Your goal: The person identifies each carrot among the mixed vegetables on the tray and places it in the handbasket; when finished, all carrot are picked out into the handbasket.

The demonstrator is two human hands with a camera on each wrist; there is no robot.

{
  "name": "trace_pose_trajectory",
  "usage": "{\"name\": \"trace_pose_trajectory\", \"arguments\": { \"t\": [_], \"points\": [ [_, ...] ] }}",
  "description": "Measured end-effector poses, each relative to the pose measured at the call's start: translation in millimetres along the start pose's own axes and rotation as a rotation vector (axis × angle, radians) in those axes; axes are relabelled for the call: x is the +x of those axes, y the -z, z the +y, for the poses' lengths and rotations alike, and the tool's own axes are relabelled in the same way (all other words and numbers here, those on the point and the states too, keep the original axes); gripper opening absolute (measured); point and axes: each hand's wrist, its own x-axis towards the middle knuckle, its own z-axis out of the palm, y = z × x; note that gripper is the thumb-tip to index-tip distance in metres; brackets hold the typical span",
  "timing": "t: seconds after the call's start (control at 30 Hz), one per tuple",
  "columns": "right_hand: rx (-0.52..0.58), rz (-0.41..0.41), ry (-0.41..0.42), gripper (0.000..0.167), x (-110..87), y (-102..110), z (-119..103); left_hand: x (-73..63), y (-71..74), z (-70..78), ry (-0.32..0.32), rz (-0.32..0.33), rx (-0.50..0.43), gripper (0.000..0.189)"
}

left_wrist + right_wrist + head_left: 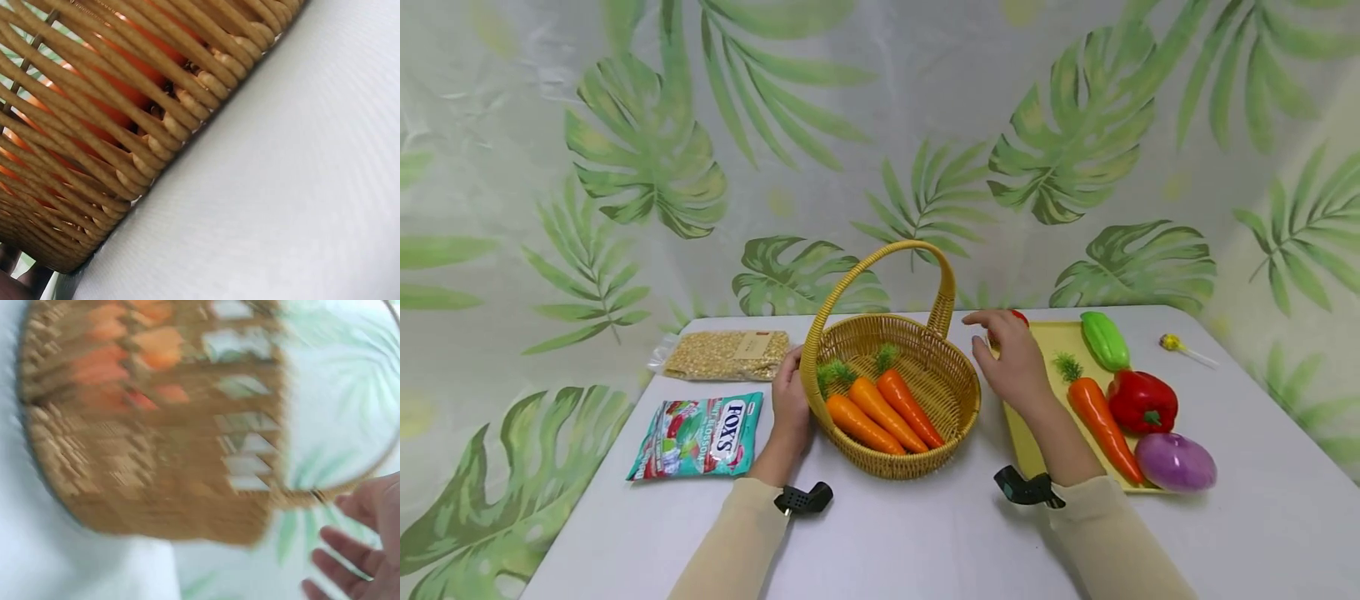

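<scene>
In the head view, a wicker basket (pixel 895 467) with a tall arched handle (pixel 868 260) stands mid-table. Three orange carrots (pixel 887 408) with green tops lie in its left half. My left hand (pixel 788 404) holds the basket's left side near the handle's foot; the thumb is hidden. The left wrist view shows the woven wall (pixel 125 94) up close. To the right of the basket is my right hand (pixel 1013 362), empty, with thumb and fingers apart. In the blurred right wrist view, the right hand's fingers (pixel 350 553) are near the handle's foot.
At left lie a bag of yellow grains (pixel 722 356) and a teal candy bag (pixel 700 437). A yellow tray (pixel 1026 442) at right bears a carrot (pixel 1101 425), red pepper (pixel 1142 402), green vegetable (pixel 1105 340) and purple vegetable (pixel 1176 462). Beyond it lies a lollipop (pixel 1187 350).
</scene>
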Motion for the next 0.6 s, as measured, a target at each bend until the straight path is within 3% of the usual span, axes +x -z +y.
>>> {"name": "trace_pose_trajectory", "arguments": {
  "t": [0.27, 0.4, 0.6],
  "points": [
    [-0.082, -0.211, -0.231, 0.044, 1.9, 51.9, 25.1, -0.8, -1.7, 5.2, 0.021, 0.008, 0.009, 0.035],
    [-0.054, -0.333, -0.311, 0.051, -0.2, 66.6, 38.6, -8.5, -2.4, 18.5, 0.03, 0.004, 0.029, 0.035],
    [-0.018, -0.448, -0.394, 0.057, -3.1, 80.5, 55.3, -17.1, -2.7, 34.0, 0.016, 0.009, 0.037, 0.035]
  ]
}}
